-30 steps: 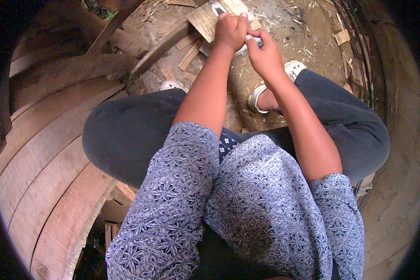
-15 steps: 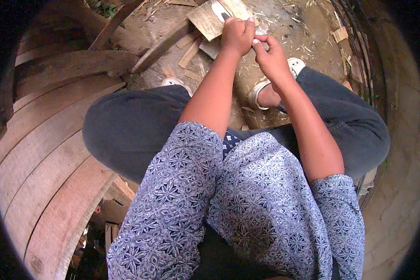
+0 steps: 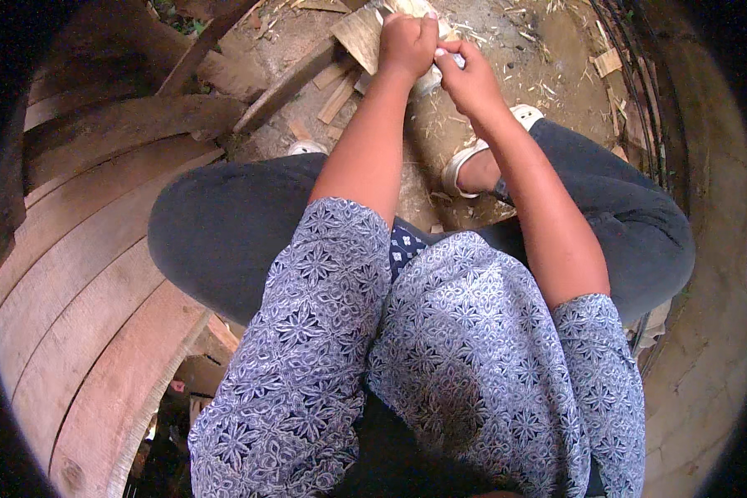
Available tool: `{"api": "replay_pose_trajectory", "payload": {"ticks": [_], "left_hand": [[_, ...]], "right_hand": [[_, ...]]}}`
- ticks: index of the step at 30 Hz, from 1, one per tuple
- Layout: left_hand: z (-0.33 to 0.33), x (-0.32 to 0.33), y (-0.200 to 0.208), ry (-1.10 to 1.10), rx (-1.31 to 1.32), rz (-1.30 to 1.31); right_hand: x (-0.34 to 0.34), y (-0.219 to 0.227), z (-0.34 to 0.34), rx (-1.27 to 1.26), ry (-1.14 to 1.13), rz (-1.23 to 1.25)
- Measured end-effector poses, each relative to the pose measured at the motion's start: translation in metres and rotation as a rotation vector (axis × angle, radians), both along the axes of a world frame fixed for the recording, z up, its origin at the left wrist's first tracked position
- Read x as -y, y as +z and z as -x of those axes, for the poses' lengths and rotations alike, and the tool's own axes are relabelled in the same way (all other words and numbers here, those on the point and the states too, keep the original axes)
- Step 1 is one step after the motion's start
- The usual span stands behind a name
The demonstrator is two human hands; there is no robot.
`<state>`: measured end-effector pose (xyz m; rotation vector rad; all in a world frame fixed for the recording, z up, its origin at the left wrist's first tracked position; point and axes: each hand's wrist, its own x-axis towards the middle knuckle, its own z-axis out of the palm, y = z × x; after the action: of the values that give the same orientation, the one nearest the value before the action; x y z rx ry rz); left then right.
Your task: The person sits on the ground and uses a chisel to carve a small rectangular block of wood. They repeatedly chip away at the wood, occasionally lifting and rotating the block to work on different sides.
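Note:
My left hand is closed over a pale flat piece of wood at the top of the view, above the dirt ground. My right hand sits just to its right, fingers pinched on a small pale object that touches the left hand; what it is stays hidden by the fingers. Both forearms reach forward over my knees in dark trousers. My patterned blue sleeves fill the lower middle.
Curved wooden planks lie at the left. Wood scraps and chips litter the dirt in front of my feet in white sandals. A dark wire mesh runs along the right, beside a pale earthen wall.
Both hands have shifted upward in the view and stay pressed together on the wood; the right hand's fingers have closed in tighter against the left hand.

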<state>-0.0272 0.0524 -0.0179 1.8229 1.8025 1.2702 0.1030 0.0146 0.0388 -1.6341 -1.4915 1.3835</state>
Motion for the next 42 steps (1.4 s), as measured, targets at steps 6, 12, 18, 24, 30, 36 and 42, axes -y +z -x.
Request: {"api": "replay_pose_trajectory", "payload": {"ticks": [6, 12, 18, 24, 30, 36, 42], "left_hand": [[-0.016, 0.026, 0.002, -0.059, 0.001, 0.050], [-0.021, 0.034, 0.009, -0.097, 0.088, 0.088], [-0.011, 0.021, 0.005, -0.039, 0.110, 0.062], [0.001, 0.003, 0.000, -0.021, 0.058, 0.016], [-0.008, 0.019, 0.007, -0.083, 0.005, 0.064], [-0.024, 0.035, 0.009, -0.050, 0.085, 0.059], [0.001, 0.023, 0.009, -0.096, 0.065, 0.031]], "right_hand": [[0.026, 0.011, -0.016, -0.012, -0.009, 0.076], [0.031, 0.007, -0.021, 0.019, 0.027, -0.001], [0.016, 0.005, -0.010, 0.065, 0.022, -0.011], [0.001, 0.009, 0.000, -0.022, -0.007, 0.086], [0.014, 0.002, -0.012, -0.021, 0.040, 0.059], [0.030, 0.006, -0.024, -0.011, 0.037, 0.058], [0.025, 0.013, 0.001, 0.022, 0.000, 0.054]]}}
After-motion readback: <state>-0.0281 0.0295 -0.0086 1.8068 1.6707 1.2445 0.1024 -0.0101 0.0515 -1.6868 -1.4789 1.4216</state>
